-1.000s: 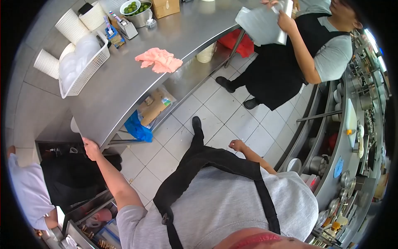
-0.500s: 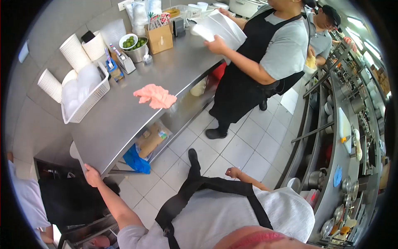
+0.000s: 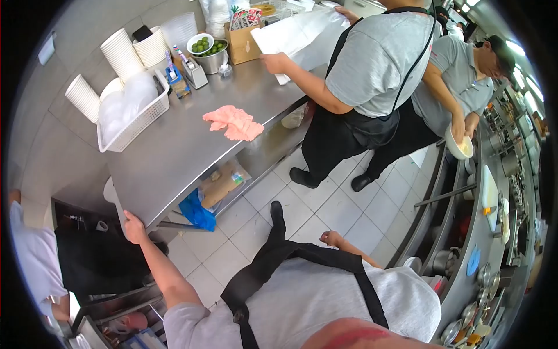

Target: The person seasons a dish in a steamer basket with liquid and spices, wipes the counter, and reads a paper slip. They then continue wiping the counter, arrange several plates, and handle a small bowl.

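Note:
At the near left corner of the steel table, my left hand (image 3: 135, 227) is closed on the edge of a thin white flat piece (image 3: 114, 198), perhaps a plate seen edge-on. The table's corner partly hides it. My right hand (image 3: 332, 238) hangs low over the floor in front of my body, its fingers loosely curled, and I see nothing in it. A crumpled pink cloth (image 3: 233, 123) lies on the steel table (image 3: 168, 157), well beyond my left hand.
A white basket (image 3: 135, 125), stacked cups (image 3: 84, 99) and a pot of limes (image 3: 212, 61) stand along the wall. One co-worker (image 3: 372, 64) holds a white sheet; another mixes in a bowl (image 3: 459, 145). A person (image 3: 36, 250) is at far left. Shelving (image 3: 447, 209) runs along the right.
The view has shifted slightly. The nearer co-worker has turned and lowered the white sheet towards the table. The second co-worker has come closer, with the bowl now visible. My hands keep their pose.

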`<state>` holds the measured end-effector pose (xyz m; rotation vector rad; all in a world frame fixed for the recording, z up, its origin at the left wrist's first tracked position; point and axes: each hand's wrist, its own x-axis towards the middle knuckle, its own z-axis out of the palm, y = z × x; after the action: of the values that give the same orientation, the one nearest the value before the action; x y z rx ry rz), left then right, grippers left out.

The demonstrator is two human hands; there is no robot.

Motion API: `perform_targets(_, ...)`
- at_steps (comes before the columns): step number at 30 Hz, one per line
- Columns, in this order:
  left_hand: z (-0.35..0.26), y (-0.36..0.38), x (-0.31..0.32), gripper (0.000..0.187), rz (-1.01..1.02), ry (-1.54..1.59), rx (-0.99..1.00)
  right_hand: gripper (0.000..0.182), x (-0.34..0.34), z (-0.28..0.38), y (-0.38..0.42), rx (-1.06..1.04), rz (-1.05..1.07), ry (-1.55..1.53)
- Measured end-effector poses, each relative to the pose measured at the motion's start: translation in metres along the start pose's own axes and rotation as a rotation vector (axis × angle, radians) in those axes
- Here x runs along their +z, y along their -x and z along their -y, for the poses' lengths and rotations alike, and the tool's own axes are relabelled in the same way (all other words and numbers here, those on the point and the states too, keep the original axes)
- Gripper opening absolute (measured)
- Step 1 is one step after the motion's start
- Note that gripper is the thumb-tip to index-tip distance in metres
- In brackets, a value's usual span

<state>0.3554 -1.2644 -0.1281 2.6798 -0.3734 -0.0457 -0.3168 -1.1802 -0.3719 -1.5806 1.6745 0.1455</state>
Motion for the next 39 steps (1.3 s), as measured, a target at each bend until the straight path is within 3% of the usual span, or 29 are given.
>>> perform_targets(2, -0.004, 0.004, -0.003, 0.071, 0.000, 0.004, -0.023, 0.025, 0.007, -0.009, -0.007, 0.017, -0.007, 0.013)
perform_targets(4, -0.005, 0.003, -0.002, 0.071, 0.016, 0.000, -0.028, 0.036, 0.018, -0.026, -0.019, -0.075, 0.054, 0.063)
perform_targets(5, -0.005, 0.003, -0.003, 0.071, 0.036, -0.014, -0.049, 0.037, 0.006, -0.011, -0.003, -0.001, 0.052, -0.039)
perform_targets(8, -0.005, 0.004, -0.005, 0.078, 0.056, -0.006, -0.083, 0.035, 0.006, -0.011, -0.005, -0.120, 0.090, 0.045)
perform_targets(9, -0.011, 0.011, -0.012, 0.077, 0.053, -0.002, -0.102, 0.032, -0.001, 0.001, 0.003, 0.014, 0.117, -0.086)
perform_targets(12, -0.007, 0.009, -0.012, 0.068, 0.013, -0.036, -0.026, 0.027, -0.024, 0.037, -0.002, -0.047, 0.152, -0.118)
perform_targets(14, -0.007, 0.011, -0.014, 0.068, 0.013, -0.017, -0.005, 0.025, -0.027, 0.032, -0.050, -0.223, 0.108, -0.266)
perform_targets(18, -0.008, 0.011, -0.017, 0.070, 0.002, -0.014, 0.008, 0.014, -0.128, 0.147, -0.085, -0.609, -0.354, -0.278)
perform_targets(21, -0.006, 0.010, -0.014, 0.073, 0.093, -0.052, -0.004, 0.014, -0.211, 0.265, -0.072, -0.663, -0.642, -0.249)
perform_targets(22, 0.003, 0.004, -0.009, 0.074, 0.085, -0.071, 0.001, 0.014, -0.228, 0.293, -0.084, -0.766, -0.783, -0.196)
perform_targets(23, 0.002, 0.009, -0.015, 0.073, 0.065, -0.049, -0.003, 0.014, -0.243, 0.339, -0.066, -0.802, -0.792, -0.268)
perform_targets(24, -0.003, 0.013, -0.024, 0.072, 0.096, -0.083, -0.024, 0.016, -0.252, 0.351, -0.098, -0.882, -0.806, -0.315)
perform_targets(25, 0.001, 0.014, -0.026, 0.070, 0.085, -0.031, 0.003, 0.017, -0.259, 0.365, -0.121, -0.808, -0.707, -0.426)
perform_targets(26, 0.003, 0.015, -0.026, 0.069, 0.088, -0.009, 0.007, 0.019, -0.261, 0.383, -0.138, -0.951, -0.846, -0.421)
perform_targets(28, 0.004, 0.016, -0.023, 0.066, 0.033, -0.006, -0.029, 0.021, -0.267, 0.410, -0.158, -0.878, -0.824, -0.385)
perform_targets(31, 0.003, 0.016, -0.023, 0.062, 0.043, 0.062, 0.025, 0.023, -0.256, 0.436, -0.160, -0.924, -0.742, -0.362)
perform_targets(33, 0.004, 0.014, -0.020, 0.060, 0.043, 0.054, 0.038, 0.026, -0.243, 0.446, -0.152, -0.878, -0.895, 0.101)
perform_targets(36, 0.003, 0.011, -0.019, 0.059, 0.059, 0.049, 0.029, 0.027, -0.241, 0.444, -0.160, -0.762, -0.851, 0.013)
perform_targets(39, 0.008, 0.006, -0.012, 0.063, 0.089, 0.012, 0.078, 0.022, -0.243, 0.446, -0.159, -0.780, -0.888, -0.014)
